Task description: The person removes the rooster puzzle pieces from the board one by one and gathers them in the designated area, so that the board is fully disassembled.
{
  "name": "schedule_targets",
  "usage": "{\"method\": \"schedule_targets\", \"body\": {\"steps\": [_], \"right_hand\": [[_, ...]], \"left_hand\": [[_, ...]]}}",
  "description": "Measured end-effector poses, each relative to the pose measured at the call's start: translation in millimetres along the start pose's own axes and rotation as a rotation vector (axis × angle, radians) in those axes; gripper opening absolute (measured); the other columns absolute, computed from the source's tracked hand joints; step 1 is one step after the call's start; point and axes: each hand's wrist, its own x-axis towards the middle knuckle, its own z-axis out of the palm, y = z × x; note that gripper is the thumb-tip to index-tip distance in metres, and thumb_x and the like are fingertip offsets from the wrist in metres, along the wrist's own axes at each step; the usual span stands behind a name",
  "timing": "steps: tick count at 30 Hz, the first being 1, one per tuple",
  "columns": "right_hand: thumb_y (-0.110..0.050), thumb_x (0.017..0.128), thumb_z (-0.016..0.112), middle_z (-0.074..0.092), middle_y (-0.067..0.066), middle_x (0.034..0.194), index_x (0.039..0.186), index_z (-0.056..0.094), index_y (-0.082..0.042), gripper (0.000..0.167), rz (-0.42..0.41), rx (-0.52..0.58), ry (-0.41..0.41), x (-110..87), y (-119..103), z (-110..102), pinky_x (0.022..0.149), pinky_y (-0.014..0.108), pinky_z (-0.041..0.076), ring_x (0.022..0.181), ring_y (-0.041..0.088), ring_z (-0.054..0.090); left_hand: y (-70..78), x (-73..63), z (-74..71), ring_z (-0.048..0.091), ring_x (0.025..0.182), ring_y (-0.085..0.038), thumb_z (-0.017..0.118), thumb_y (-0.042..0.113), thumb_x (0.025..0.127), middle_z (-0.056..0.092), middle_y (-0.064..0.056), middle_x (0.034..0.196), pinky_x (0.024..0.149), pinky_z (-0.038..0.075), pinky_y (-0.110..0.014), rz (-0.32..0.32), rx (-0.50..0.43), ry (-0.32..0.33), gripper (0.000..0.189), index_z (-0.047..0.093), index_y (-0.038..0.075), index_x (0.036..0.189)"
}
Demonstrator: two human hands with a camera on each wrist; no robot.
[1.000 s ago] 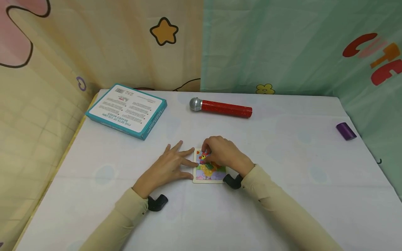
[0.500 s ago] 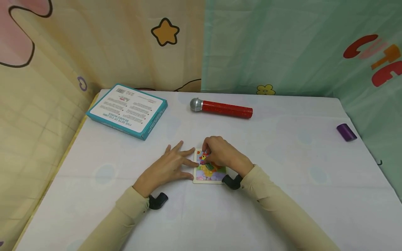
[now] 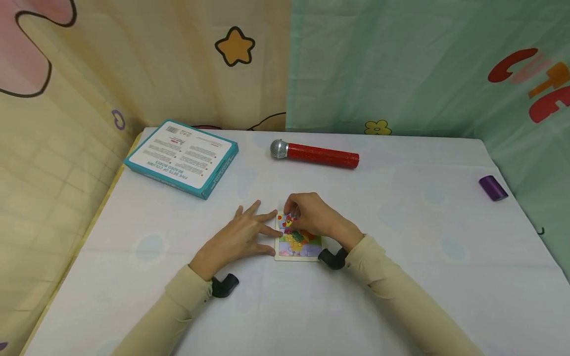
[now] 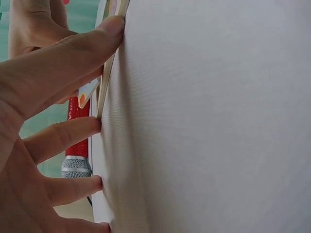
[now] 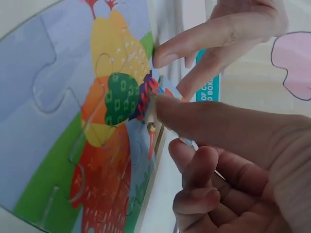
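Note:
A small jigsaw puzzle (image 3: 299, 249) with a colourful bird picture and a pale frame lies on the white table, between my hands. My right hand (image 3: 315, 215) pinches a jigsaw piece (image 5: 168, 86) between thumb and fingers at the puzzle's upper left. In the left wrist view this piece (image 4: 87, 93), with an orange dot on its corner, stands tilted up from the frame. Spread fingers of my left hand (image 3: 238, 242) touch the puzzle's left edge, the thumb (image 4: 112, 26) near its lower corner. My right hand covers the puzzle's upper right in the head view.
A red microphone (image 3: 320, 155) with a silver head lies behind the puzzle. At the back left lies a teal-edged box (image 3: 182, 157) with printed text. A short purple cylinder (image 3: 493, 188) lies near the right edge. Curtains stand behind the table.
My right fingers have shifted slightly left at the puzzle's upper left, still pinching the jigsaw piece. The left hand keeps its place at the puzzle's edge.

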Motion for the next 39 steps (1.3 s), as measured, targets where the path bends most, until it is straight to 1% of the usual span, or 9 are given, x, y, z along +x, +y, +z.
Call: {"method": "schedule_targets", "body": {"steps": [5, 7, 11, 14, 21, 24, 28, 34, 39], "right_hand": [[-0.012, 0.089, 0.073, 0.066, -0.003, 0.086, 0.102, 0.071, -0.009, 0.014, -0.030, 0.090, 0.067, -3.5, 3, 1, 0.072, 0.025, 0.052, 0.080, 0.014, 0.059], [-0.013, 0.090, 0.072, 0.069, -0.003, 0.086, 0.100, 0.074, -0.009, 0.011, -0.006, 0.151, 0.098, -5.3, 5, -1, 0.070, 0.026, 0.052, 0.078, 0.014, 0.060], [-0.018, 0.087, 0.076, 0.072, -0.003, 0.086, 0.095, 0.078, -0.011, 0.011, 0.090, 0.252, 0.166, -11.4, 17, -9, 0.068, 0.029, 0.050, 0.078, 0.016, 0.061], [-0.021, 0.086, 0.078, 0.073, -0.001, 0.088, 0.094, 0.079, -0.012, 0.013, 0.163, 0.286, 0.201, -19.8, 32, -17, 0.069, 0.030, 0.049, 0.082, 0.019, 0.061], [-0.023, 0.086, 0.077, 0.074, 0.003, 0.096, 0.101, 0.078, -0.011, 0.020, 0.340, 0.352, 0.221, -46.9, 68, -33, 0.077, 0.032, 0.049, 0.087, 0.022, 0.062], [-0.024, 0.086, 0.076, 0.074, 0.004, 0.100, 0.103, 0.078, -0.011, 0.021, 0.385, 0.341, 0.223, -55.9, 78, -37, 0.080, 0.033, 0.047, 0.091, 0.022, 0.060], [-0.025, 0.087, 0.076, 0.073, 0.005, 0.102, 0.104, 0.078, -0.011, 0.022, 0.406, 0.297, 0.233, -64.7, 86, -42, 0.080, 0.032, 0.047, 0.096, 0.022, 0.058], [-0.022, 0.086, 0.076, 0.074, 0.007, 0.099, 0.101, 0.079, -0.009, 0.020, 0.400, 0.207, 0.264, -70.9, 94, -45, 0.075, 0.031, 0.046, 0.097, 0.023, 0.058], [-0.021, 0.085, 0.078, 0.074, 0.004, 0.093, 0.097, 0.079, -0.010, 0.017, 0.386, 0.166, 0.277, -71.2, 96, -44, 0.075, 0.032, 0.046, 0.096, 0.023, 0.058]], "left_hand": [[0.0, -0.4, -0.2, 0.025, 0.140, -0.053, 0.086, 0.036, 0.073, 0.051, -0.009, 0.144, 0.102, 0.021, -0.076, -0.006, -0.001, -0.008, 0.040, 0.078, 0.022, 0.110], [-0.2, -0.3, 0.1, 0.025, 0.140, -0.053, 0.086, 0.036, 0.072, 0.051, -0.009, 0.144, 0.102, 0.020, -0.076, -0.009, 0.000, -0.009, 0.041, 0.078, 0.022, 0.110], [0.5, 0.2, 0.1, 0.024, 0.140, -0.053, 0.087, 0.038, 0.070, 0.051, -0.010, 0.144, 0.102, 0.020, -0.076, -0.014, -0.003, -0.014, 0.045, 0.077, 0.021, 0.111], [1.2, 0.2, 0.1, 0.023, 0.140, -0.053, 0.088, 0.039, 0.068, 0.051, -0.011, 0.144, 0.102, 0.020, -0.076, -0.020, -0.001, -0.017, 0.048, 0.077, 0.020, 0.111], [1.5, -0.1, 1.2, 0.023, 0.140, -0.054, 0.090, 0.043, 0.062, 0.051, -0.012, 0.144, 0.101, 0.020, -0.076, -0.021, 0.016, -0.013, 0.055, 0.077, 0.019, 0.109], [2.7, -0.3, 0.6, 0.022, 0.140, -0.054, 0.090, 0.044, 0.061, 0.050, -0.013, 0.144, 0.101, 0.020, -0.077, -0.023, 0.019, -0.014, 0.056, 0.077, 0.018, 0.109], [3.4, 0.3, 0.5, 0.021, 0.141, -0.054, 0.090, 0.044, 0.061, 0.050, -0.012, 0.145, 0.102, 0.019, -0.076, -0.027, 0.020, -0.016, 0.056, 0.077, 0.018, 0.110], [3.3, 1.3, 0.7, 0.021, 0.140, -0.054, 0.090, 0.044, 0.062, 0.050, -0.012, 0.145, 0.102, 0.019, -0.077, -0.025, 0.011, -0.014, 0.055, 0.078, 0.018, 0.109], [2.9, 1.4, 0.7, 0.021, 0.141, -0.054, 0.091, 0.043, 0.061, 0.050, -0.011, 0.144, 0.102, 0.019, -0.077, -0.030, 0.013, -0.016, 0.055, 0.078, 0.018, 0.109]]}}
